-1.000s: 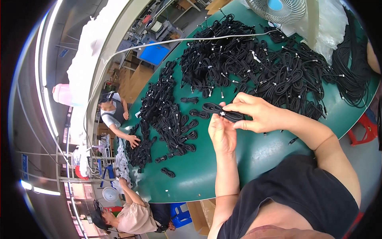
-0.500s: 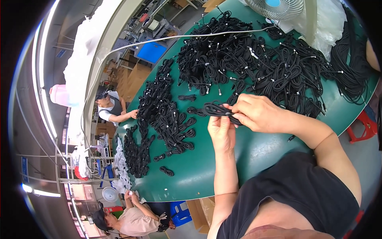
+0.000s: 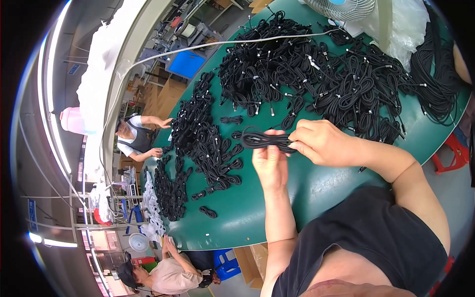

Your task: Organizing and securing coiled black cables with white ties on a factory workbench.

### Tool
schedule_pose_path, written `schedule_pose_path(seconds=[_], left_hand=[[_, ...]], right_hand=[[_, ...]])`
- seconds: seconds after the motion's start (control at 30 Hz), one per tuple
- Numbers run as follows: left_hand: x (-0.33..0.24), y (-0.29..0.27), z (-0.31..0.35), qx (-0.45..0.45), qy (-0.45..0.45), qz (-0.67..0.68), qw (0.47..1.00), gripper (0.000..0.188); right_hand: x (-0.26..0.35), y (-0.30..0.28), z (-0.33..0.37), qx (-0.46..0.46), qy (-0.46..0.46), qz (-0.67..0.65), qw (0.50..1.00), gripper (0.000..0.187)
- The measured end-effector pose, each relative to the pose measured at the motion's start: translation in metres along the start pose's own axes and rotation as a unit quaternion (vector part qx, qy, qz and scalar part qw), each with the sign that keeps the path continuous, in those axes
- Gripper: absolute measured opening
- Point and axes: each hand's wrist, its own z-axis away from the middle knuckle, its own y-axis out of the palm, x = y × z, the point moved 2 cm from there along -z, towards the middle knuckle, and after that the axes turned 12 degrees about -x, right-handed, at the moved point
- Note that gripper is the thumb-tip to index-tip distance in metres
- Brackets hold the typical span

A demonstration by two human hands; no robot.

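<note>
A coiled black cable (image 3: 262, 140) is stretched between my two hands above the green table. My left hand (image 3: 271, 161) pinches the middle of the coil from below, thumb on the near side. At the coil's right end, the fingers of my right hand (image 3: 319, 142) are closed on it. Loops stick out past my left fingers, and the end inside my right hand is hidden. Small bundled cables (image 3: 231, 120) lie on the table just left of the coil.
Piles of black cables (image 3: 267, 64) cover the table's (image 3: 222, 227) far side and left part. A fan (image 3: 341, 7) and clear plastic bags (image 3: 410, 34) stand at the far right. Two co-workers (image 3: 136, 136) are at the left edge. A red stool (image 3: 452, 156) is at right.
My left hand has shifted slightly left along the coil, and the cable now lies straighter between my hands. The far co-worker has raised an arm over the pile.
</note>
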Motion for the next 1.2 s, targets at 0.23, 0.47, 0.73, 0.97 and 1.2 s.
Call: schedule_pose_path(seconds=[0.23,0.47,0.73,0.97,1.2], left_hand=[[0.004,0.002,0.003,-0.032,-0.014,-0.009,0.999,0.029],[0.003,0.009,0.003,0.0,0.01,0.015,1.0,0.029],[-0.012,0.008,0.0,0.002,0.05,-0.045,0.998,0.054],[-0.011,-0.009,-0.007,-0.12,0.065,-0.157,0.978,0.044],[-0.018,-0.016,-0.008,-0.103,0.009,-0.051,0.993,0.034]], right_hand=[[0.005,-0.003,0.0,0.057,0.003,0.108,0.992,0.011],[-0.011,-0.005,-0.009,0.027,0.089,-0.014,0.996,0.012],[-0.029,-0.002,-0.013,0.111,0.325,-0.245,0.907,0.029],[-0.017,0.001,-0.006,0.006,-0.002,-0.03,1.0,0.032],[-0.035,0.013,-0.005,0.063,0.399,-0.352,0.844,0.027]])
